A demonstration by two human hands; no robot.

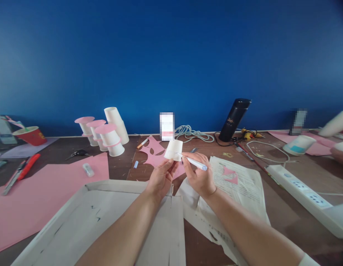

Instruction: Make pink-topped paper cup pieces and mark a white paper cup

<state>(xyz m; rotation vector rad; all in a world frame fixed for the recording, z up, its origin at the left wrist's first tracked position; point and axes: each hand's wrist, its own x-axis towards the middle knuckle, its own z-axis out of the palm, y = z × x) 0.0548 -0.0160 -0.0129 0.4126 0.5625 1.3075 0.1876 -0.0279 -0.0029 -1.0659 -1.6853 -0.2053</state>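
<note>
A small white paper cup point(173, 148) is held up in front of me, its lower edge pinched by my left hand point(161, 178). In my right hand point(201, 175) is a white marker point(196, 163) with a bluish end, gripped like a pen. Its tip is at the cup's side; whether it touches the surface I cannot tell. Behind the cup lie pink paper scraps point(155, 153) with curved cut-outs, and a small blue cap point(136, 164) is near them. On the left stand several white paper cups point(110, 138) joined end to end, with pink discs point(105, 128) on top.
A cardboard tray point(116, 221) lies under my left forearm, printed papers point(243, 188) under my right. Pink sheets point(63, 184), red-handled scissors point(29, 166) and a red cup point(31, 136) are left. A black flask point(234, 120), coiled cable point(193, 133) and power strip point(304, 195) are right.
</note>
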